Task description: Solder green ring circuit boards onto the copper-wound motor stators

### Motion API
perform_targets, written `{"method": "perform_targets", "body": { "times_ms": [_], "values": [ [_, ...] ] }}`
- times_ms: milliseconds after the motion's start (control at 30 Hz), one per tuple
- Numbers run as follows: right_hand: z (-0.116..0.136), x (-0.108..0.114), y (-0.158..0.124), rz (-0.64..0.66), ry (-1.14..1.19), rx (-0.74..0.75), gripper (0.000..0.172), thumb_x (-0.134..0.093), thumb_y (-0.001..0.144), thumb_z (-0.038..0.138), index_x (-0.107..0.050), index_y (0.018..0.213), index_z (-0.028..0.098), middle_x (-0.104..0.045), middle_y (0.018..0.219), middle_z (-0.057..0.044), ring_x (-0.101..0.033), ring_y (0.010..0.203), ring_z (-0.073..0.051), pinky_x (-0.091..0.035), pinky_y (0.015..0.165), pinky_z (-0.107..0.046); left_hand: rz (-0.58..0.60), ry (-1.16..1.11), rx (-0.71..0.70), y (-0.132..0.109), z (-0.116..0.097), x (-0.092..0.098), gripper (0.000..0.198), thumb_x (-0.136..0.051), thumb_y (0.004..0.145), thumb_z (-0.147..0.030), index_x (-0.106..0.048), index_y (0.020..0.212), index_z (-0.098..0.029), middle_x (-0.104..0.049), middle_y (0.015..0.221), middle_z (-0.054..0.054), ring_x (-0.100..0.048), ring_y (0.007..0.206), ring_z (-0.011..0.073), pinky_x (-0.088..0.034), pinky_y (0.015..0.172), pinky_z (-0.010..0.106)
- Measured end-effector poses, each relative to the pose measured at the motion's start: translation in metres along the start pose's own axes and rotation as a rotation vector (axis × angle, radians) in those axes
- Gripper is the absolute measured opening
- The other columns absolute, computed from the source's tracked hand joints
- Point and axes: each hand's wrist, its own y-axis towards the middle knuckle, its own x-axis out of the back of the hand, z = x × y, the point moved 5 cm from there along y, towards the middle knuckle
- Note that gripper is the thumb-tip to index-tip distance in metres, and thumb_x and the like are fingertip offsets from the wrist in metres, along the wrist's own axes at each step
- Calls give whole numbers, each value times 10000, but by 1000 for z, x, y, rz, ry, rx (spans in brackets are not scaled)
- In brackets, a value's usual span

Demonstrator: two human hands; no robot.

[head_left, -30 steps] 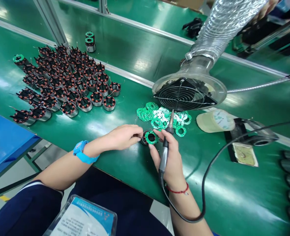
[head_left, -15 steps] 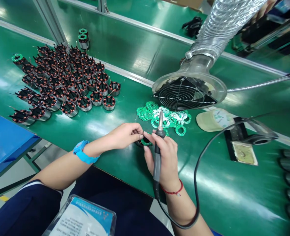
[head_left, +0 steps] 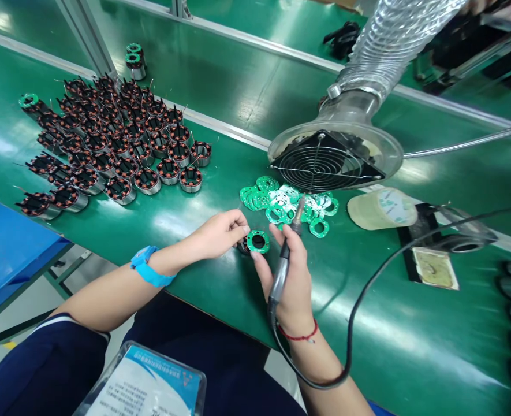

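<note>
Iron [head_left: 280,275] tilted rightward; stator [head_left: 257,241] pinched between left hand [head_left: 217,234] and right hand [head_left: 293,286].

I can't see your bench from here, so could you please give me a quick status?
Left hand pinches stator, ring on top. Right hand holds iron, tip up, also touching ring. Ring pile beyond, apart.

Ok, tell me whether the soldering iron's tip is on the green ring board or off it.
Off it: the grey corded soldering iron in the right hand points its tip away, past the green ring-shaped circuit board.
</note>
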Motion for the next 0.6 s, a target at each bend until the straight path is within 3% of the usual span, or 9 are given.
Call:
{"method": "perform_targets", "body": {
  "times_ms": [200,333,467,600],
  "values": [
    [-2,-7,3,80,89,-3,595,-621,898,313,-358,1425,236,-650,1271,-124,-632,1179,-253,-534,981,-466,2,19,-30,1,2,0,147,-480,924,-180,-480,778,-173,-499,624,-56,-482,590,97,-381,582,232],
    [-4,-3,5,92,29,47,552,-593,911,304,-385,1418,237,-667,1263,-115,-616,1203,-264,-524,978,-486,7,0,-19,3,4,0,165,-484,915,-166,-466,751,-175,-476,611,-61,-467,575,92,-384,589,235],
    [-8,13,2,-59,29,25,479,-516,949,266,-425,1418,225,-746,1081,-86,-681,1073,-247,-545,921,-473,-7,18,-12,3,6,0,159,-501,904,-193,-470,749,-177,-480,611,-57,-457,566,97,-353,559,235],
    [-9,29,-8,-251,316,2,371,-561,932,304,-579,1290,206,-745,928,-63,-725,717,-193,-603,622,-353,-35,79,-27,2,5,1,142,-502,891,-204,-477,753,-181,-469,596,-59,-439,557,100,-318,538,235]
  ]
}}
